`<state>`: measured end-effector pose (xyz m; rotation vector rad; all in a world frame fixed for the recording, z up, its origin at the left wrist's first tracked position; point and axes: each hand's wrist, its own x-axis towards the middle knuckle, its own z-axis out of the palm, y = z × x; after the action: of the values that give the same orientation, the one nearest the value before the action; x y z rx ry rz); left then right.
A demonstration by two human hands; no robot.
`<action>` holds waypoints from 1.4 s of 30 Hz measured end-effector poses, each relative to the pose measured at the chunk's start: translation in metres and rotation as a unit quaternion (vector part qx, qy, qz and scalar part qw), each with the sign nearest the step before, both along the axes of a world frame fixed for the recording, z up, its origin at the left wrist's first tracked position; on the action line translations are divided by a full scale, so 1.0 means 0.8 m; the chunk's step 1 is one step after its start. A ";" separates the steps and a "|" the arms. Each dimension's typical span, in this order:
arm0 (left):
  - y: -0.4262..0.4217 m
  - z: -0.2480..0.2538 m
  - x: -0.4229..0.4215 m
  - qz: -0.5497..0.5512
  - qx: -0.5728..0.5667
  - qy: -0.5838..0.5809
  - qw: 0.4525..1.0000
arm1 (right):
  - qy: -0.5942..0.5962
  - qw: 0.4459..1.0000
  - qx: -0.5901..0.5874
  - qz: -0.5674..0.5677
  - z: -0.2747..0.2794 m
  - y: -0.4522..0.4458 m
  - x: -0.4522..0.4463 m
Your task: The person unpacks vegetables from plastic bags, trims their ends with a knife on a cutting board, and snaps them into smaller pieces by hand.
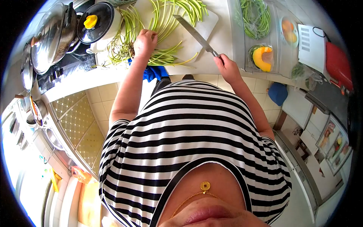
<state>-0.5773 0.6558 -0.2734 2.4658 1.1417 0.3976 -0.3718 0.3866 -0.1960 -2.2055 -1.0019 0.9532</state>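
Long green stems lie in loose bunches over a white cutting board and the counter at the top of the view. My left hand is closed among the stems, its fingertips pinched together; what it holds is too small to make out. In my right hand is the handle of a long knife, its blade pointing up and left over the board's right part. More stems spread just right of my left hand, near the counter's front edge.
A black-lidded pot and a large glass-lidded pan stand at the left. To the right, a sink-like tray holds bagged green stems, a cut pumpkin piece and a bowl of eggs. Blue cloth hangs at the counter edge.
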 end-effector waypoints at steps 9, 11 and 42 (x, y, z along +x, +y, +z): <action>-0.009 0.004 0.000 -0.018 -0.002 0.008 1.000 | -0.073 0.992 -0.008 0.103 -0.005 0.024 0.003; -0.009 0.003 -0.001 -0.022 -0.002 0.010 1.000 | -0.083 0.991 -0.003 0.104 -0.005 0.025 0.003; -0.012 0.012 0.033 -0.040 0.063 0.028 0.997 | -0.029 0.998 -0.040 0.030 -0.006 0.012 0.007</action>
<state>-0.5508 0.6465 -0.2639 2.6383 1.0651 0.3898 -0.3662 0.3959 -0.2005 -2.2935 -1.0786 0.9768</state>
